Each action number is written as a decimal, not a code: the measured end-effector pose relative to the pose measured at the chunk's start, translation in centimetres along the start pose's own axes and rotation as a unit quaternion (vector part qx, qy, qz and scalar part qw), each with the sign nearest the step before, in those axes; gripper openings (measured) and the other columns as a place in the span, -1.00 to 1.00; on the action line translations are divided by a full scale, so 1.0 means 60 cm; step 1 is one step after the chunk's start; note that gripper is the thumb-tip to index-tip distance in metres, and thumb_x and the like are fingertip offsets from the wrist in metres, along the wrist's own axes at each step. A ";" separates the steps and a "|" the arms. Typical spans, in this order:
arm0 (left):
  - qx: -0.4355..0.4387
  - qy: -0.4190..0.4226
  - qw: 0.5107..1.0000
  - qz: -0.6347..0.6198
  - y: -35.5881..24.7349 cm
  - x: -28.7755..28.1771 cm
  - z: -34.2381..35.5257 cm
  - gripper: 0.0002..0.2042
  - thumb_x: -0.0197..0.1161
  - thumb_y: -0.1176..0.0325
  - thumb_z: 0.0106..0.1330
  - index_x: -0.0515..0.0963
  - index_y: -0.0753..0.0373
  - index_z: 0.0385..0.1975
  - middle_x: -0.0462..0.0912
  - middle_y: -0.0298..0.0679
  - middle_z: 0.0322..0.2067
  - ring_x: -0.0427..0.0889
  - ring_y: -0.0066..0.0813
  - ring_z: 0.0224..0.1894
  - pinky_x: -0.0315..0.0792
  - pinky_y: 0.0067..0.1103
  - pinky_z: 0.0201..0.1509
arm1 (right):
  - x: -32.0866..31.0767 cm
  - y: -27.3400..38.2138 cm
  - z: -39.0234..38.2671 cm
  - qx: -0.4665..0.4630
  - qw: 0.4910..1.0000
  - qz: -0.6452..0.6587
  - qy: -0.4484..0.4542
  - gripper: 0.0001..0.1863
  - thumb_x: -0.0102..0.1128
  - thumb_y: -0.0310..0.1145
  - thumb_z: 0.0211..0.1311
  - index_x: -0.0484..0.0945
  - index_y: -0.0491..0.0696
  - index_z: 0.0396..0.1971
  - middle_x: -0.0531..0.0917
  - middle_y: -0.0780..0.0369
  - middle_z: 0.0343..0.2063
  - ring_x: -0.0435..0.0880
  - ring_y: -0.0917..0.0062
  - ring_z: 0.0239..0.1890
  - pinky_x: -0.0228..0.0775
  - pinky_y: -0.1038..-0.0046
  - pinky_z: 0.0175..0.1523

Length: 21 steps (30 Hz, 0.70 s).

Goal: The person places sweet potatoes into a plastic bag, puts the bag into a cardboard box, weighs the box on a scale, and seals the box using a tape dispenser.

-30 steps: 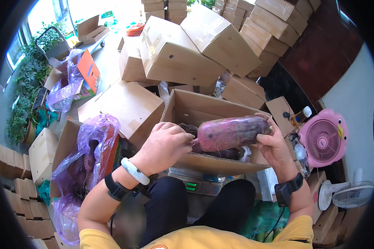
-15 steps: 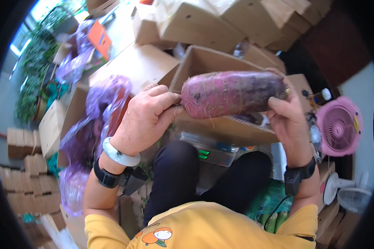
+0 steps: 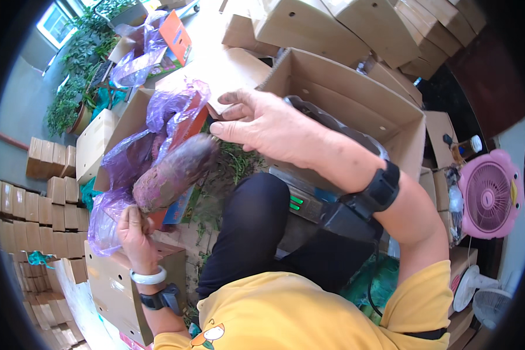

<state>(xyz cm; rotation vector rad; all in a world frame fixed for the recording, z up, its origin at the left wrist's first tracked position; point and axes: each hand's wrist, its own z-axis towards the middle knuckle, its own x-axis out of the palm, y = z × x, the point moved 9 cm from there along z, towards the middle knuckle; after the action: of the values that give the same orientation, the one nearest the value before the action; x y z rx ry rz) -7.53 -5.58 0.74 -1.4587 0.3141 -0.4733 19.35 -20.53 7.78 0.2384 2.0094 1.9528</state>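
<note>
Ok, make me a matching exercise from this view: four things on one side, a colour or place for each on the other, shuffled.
Column one:
1. Large root vegetable
2. Left hand
3. Bird-faced fan
4. Shirt

Column two:
A. yellow
B. pink
C. dusky purple
D. at the root vegetable's lower end

Right pairs: 1-C, 2-D, 3-B, 4-A

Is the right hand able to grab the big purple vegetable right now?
Probably yes. The right hand looks open, close to the top end of the purple vegetable, and nothing seems to be in between. The left hand is at the bottom end, out of its way.
</note>
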 end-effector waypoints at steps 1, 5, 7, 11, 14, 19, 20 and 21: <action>-0.019 -0.001 0.998 0.061 0.004 -0.017 -0.007 -0.77 0.06 0.35 0.40 0.41 0.24 -0.54 0.24 -0.48 -0.68 0.15 -0.71 -0.64 0.09 -0.64 -0.55 | -0.014 0.000 -0.013 -0.015 1.000 -0.007 -0.002 -0.42 0.23 -0.20 0.20 0.33 -0.24 0.11 0.55 0.16 -0.09 0.53 0.60 -0.15 0.44 0.57 -0.17; 0.101 0.035 0.901 0.420 0.038 -0.042 -0.022 -0.78 0.08 0.38 0.36 0.49 0.41 -0.47 0.48 -0.29 -0.60 0.37 -0.50 -0.57 0.30 -0.53 -0.46 | -0.093 0.009 -0.093 -0.014 0.999 0.000 -0.048 -0.60 0.21 -0.25 0.20 0.48 -0.14 -0.02 0.59 0.25 -0.18 0.57 0.65 -0.16 0.43 0.63 -0.19; 0.064 0.048 0.896 0.436 0.108 -0.071 -0.021 -0.77 0.08 0.38 0.36 0.50 0.41 -0.47 0.50 -0.24 -0.61 0.38 -0.49 -0.56 0.31 -0.50 -0.45 | -0.132 -0.002 -0.141 -0.001 0.998 -0.010 -0.067 -0.62 0.20 -0.25 0.21 0.49 -0.12 -0.03 0.60 0.26 -0.19 0.58 0.64 -0.16 0.44 0.64 -0.18; -0.007 0.031 0.868 0.495 0.230 -0.140 -0.033 -0.76 0.11 0.33 0.33 0.53 0.42 -0.46 0.54 -0.04 -0.60 0.43 -0.32 -0.57 0.35 -0.43 -0.39 | -0.205 -0.035 -0.208 0.016 0.984 -0.021 -0.175 -0.63 0.20 -0.25 0.16 0.54 -0.16 -0.10 0.62 0.27 -0.28 0.57 0.66 -0.25 0.44 0.61 -0.26; -0.037 0.038 0.864 0.500 0.300 -0.173 -0.031 -0.72 0.13 0.28 0.32 0.55 0.42 -0.46 0.55 -0.03 -0.60 0.44 -0.33 -0.57 0.36 -0.43 -0.36 | -0.237 -0.059 -0.241 0.039 0.978 -0.018 -0.202 -0.65 0.18 -0.25 0.19 0.54 -0.14 -0.10 0.63 0.26 -0.27 0.60 0.63 -0.20 0.44 0.61 -0.23; -0.107 0.028 0.874 0.474 0.380 -0.195 -0.022 -0.72 0.12 0.27 0.30 0.58 0.41 -0.46 0.59 -0.09 -0.60 0.47 -0.37 -0.55 0.37 -0.44 -0.34 | -0.265 -0.086 -0.254 0.077 0.968 -0.014 -0.240 -0.69 0.18 -0.28 0.21 0.54 -0.12 -0.11 0.64 0.24 -0.21 0.62 0.62 -0.18 0.43 0.61 -0.21; -0.112 0.031 0.875 0.470 0.395 -0.191 -0.018 -0.72 0.11 0.28 0.30 0.59 0.41 -0.47 0.59 -0.10 -0.60 0.48 -0.38 -0.54 0.37 -0.44 -0.33 | -0.269 -0.090 -0.254 0.079 0.964 -0.019 -0.251 -0.70 0.18 -0.29 0.21 0.54 -0.12 -0.11 0.64 0.25 -0.22 0.61 0.63 -0.18 0.43 0.61 -0.20; -0.114 0.030 0.879 0.462 0.412 -0.188 -0.011 -0.72 0.11 0.29 0.30 0.58 0.41 -0.48 0.58 -0.09 -0.60 0.46 -0.41 -0.54 0.36 -0.44 -0.33 | -0.273 -0.088 -0.253 0.080 0.963 -0.022 -0.255 -0.70 0.18 -0.29 0.21 0.54 -0.12 -0.11 0.64 0.25 -0.22 0.61 0.63 -0.18 0.43 0.61 -0.20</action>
<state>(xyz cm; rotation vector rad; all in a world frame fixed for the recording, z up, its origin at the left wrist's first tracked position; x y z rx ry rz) -14.77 0.47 -24.76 -1.3368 1.0786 0.3111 29.92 -40.63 4.54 0.6562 1.8013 1.5017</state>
